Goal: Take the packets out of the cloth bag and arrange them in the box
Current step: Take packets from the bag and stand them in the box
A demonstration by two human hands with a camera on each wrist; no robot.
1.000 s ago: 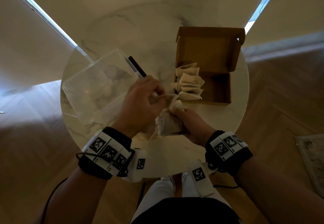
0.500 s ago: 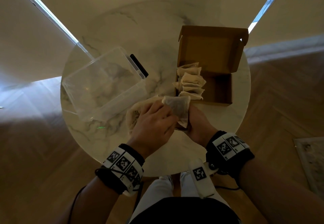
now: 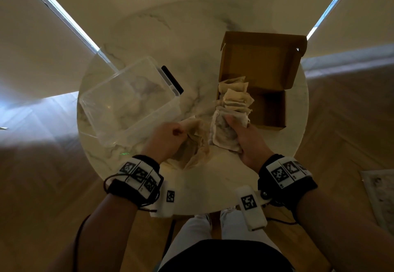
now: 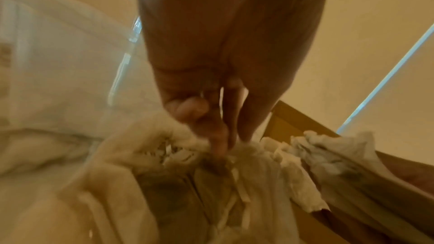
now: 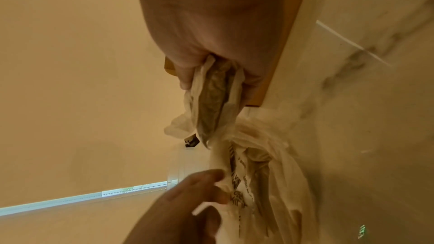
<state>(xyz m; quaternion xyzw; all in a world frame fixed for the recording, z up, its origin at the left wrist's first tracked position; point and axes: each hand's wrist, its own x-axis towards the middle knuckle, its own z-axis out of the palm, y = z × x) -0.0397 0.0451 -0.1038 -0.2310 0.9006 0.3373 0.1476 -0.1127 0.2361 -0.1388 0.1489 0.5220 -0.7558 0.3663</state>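
Note:
The cream cloth bag (image 3: 191, 144) lies crumpled near the table's front, and my left hand (image 3: 170, 135) grips its rim; the bag (image 4: 164, 183) fills the lower left wrist view under my left hand (image 4: 218, 133). My right hand (image 3: 241, 131) holds one pale packet (image 3: 221, 133) just in front of the brown cardboard box (image 3: 270, 109). The packet (image 5: 211, 90) is pinched between thumb and fingers of my right hand (image 5: 211, 58). Several packets (image 3: 234, 99) stand in a row along the box's left side.
A clear plastic tub (image 3: 128, 101) sits at the left of the round marble table (image 3: 198, 54), a black object (image 3: 172, 80) beside it. The box's lid (image 3: 262, 58) stands open at the back. Wooden floor surrounds the table.
My right hand has carried the packet away from the bag toward the box's near left corner. My left hand has moved back left, still holding the bag.

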